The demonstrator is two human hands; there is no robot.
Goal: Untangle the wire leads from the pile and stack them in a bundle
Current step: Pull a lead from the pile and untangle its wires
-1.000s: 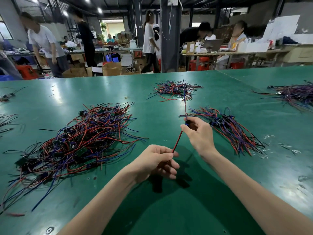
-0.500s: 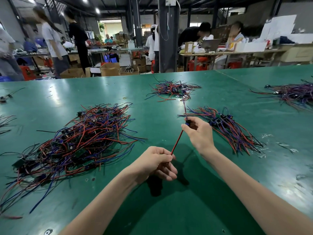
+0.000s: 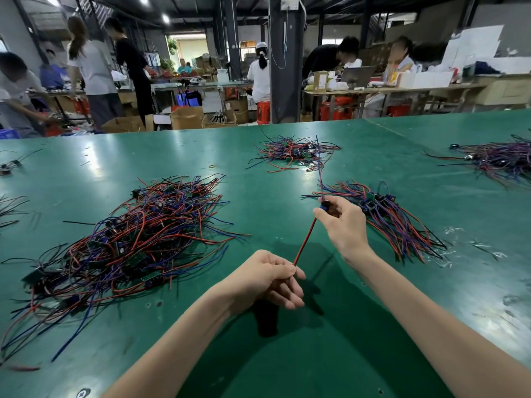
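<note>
A big tangled pile of red, blue and black wire leads (image 3: 138, 242) lies on the green table (image 3: 330, 354) to my left. A tidier bundle of leads (image 3: 393, 219) lies to the right, just behind my right hand. Between my hands stretches one wire lead (image 3: 305, 242), red in its lower part. My left hand (image 3: 270, 278) pinches its lower end. My right hand (image 3: 343, 222) grips its small dark component, and the thin blue-violet wires rise straight up from there.
Another small heap of leads (image 3: 296, 153) lies further back in the middle, one more heap (image 3: 500, 159) at the far right, a few stray leads (image 3: 8, 165) at the left edge. Plastic scraps (image 3: 485, 248) litter the table's right side. People work at benches beyond the table.
Both hands keep their hold on the same lead and have barely moved. The people in the background have shifted.
</note>
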